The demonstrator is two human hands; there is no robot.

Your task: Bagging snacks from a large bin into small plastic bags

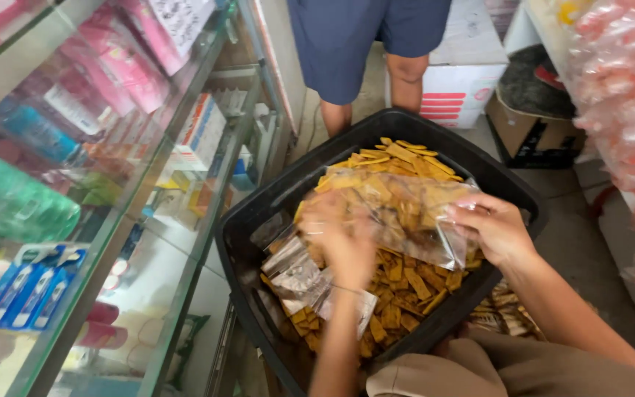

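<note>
Hands meet over a black tub (259, 213) heaped with orange-yellow crackers (406, 287). A clear bag (398, 213), partly filled with the same crackers, is held above the heap, its long axis running roughly from the tub's left side toward its right rim, tilted a little with the right end lower.

The right hand (495, 229) pinches the bag's right end, fingers curled closed on the plastic near the tub's right edge. The left hand (343, 239) is blurred; it sits at the bag's left end, over the middle of the heap, and looks cupped against or into the bag, but how far open it is I cannot tell. The bag lies between the two hands, so both are on it; the left is nearer the crackers below.

Under the left wrist, at the tub's near-left part, lie several empty clear bags (310, 283), crumpled on top of the crackers. More packed crackers (497, 309) show just outside the tub's near-right corner.

Room is tight on the left, where a glass display case (148, 242) stands just beside the tub. Beyond the far rim another person (369, 44) in dark shorts stands close, with a white carton (457, 81) behind. Hanging pink packets (626, 110) crowd the right. Open space lies mostly straight above the tub.
</note>
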